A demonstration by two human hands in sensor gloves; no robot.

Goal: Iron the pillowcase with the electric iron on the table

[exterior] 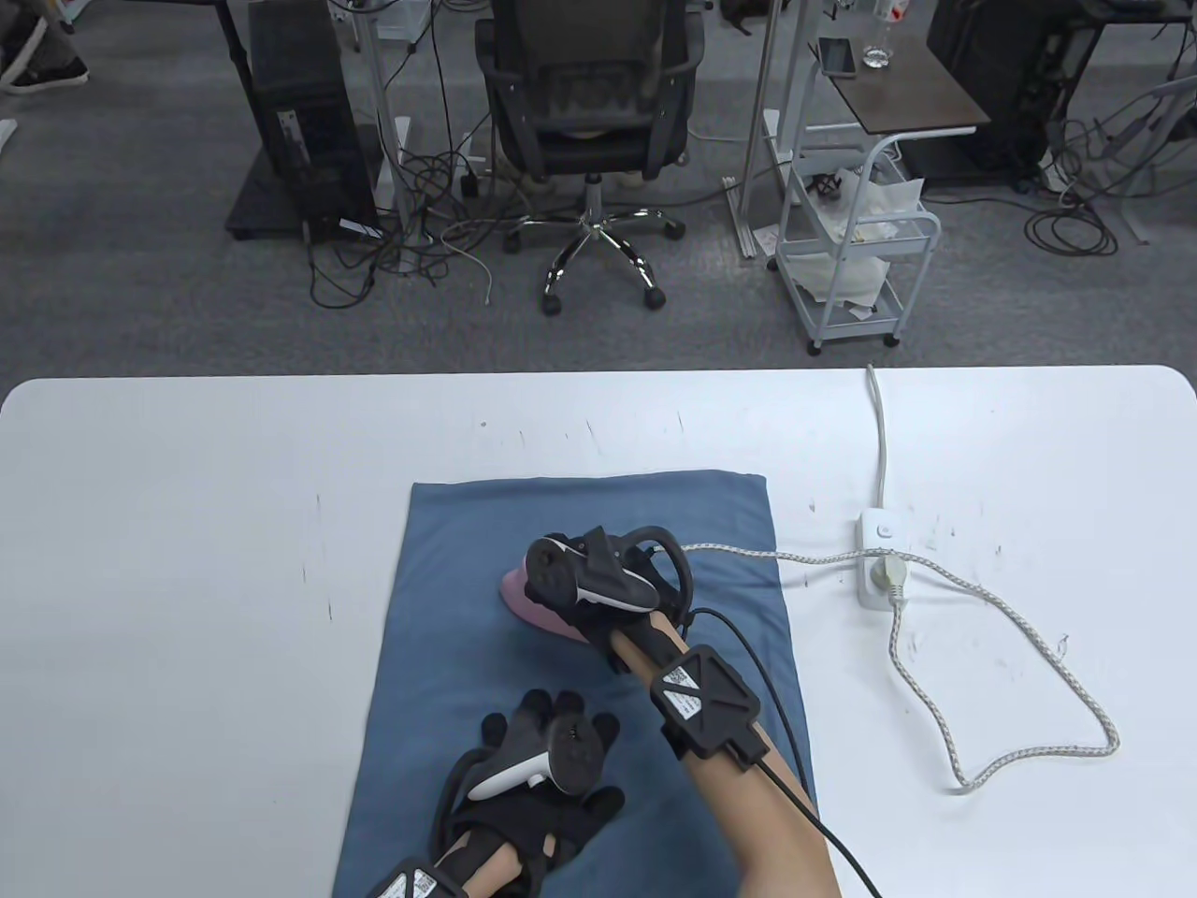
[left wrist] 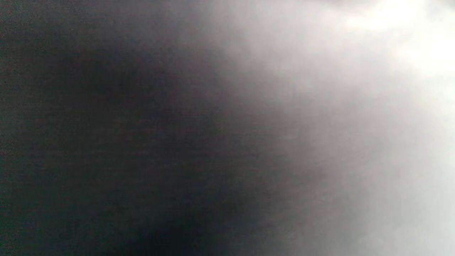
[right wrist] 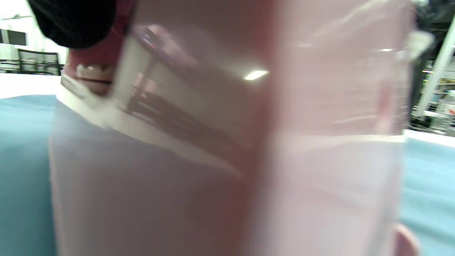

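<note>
A blue pillowcase (exterior: 468, 561) lies flat on the white table (exterior: 187, 486). A pink electric iron (exterior: 524, 599) sits on the middle of the pillowcase. My right hand (exterior: 598, 585) grips the iron's handle from above. In the right wrist view the iron's pink body (right wrist: 227, 142) fills the frame, with a gloved fingertip (right wrist: 74, 17) at the top left and blue fabric (right wrist: 21, 160) on both sides. My left hand (exterior: 538, 758) rests flat with fingers spread on the near part of the pillowcase. The left wrist view is a dark blur.
The iron's braided cord (exterior: 1010, 645) loops over the table's right side to a white power strip (exterior: 881, 559). Beyond the table's far edge stand an office chair (exterior: 589, 103) and a white cart (exterior: 856, 234).
</note>
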